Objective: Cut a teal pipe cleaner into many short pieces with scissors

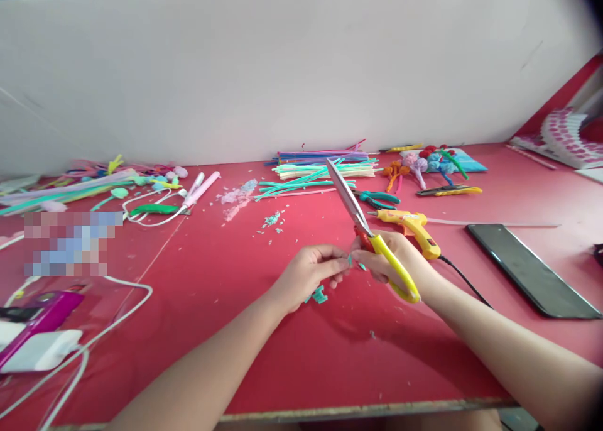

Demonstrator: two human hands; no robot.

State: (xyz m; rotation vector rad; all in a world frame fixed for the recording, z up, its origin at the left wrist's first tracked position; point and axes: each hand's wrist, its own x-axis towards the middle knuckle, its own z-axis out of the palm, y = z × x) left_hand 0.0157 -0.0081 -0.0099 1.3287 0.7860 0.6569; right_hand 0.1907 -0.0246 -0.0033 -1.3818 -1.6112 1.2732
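Note:
My left hand [308,274] pinches a small teal piece of pipe cleaner [350,261] between thumb and fingertips. Close beside it, my right hand [393,255] is closed on a pair of scissors [396,267] with yellow and red handles, the blades pointing up and away from me. The fingertips of both hands nearly meet at the teal piece; whether the right fingers also touch it I cannot tell. Another teal bit [362,266] shows by the right fingers. Several short teal pieces [319,295] lie on the red table just under my left hand.
Beyond my hands lie teal clippings [272,218], pink fluff [235,198], pipe cleaners [325,168] and pliers [379,198]. At right are a yellow glue gun [409,223], a phone [532,271] and fuzzy flowers [414,164]. A pink hair straightener [200,189] and white cables [125,283] occupy the left.

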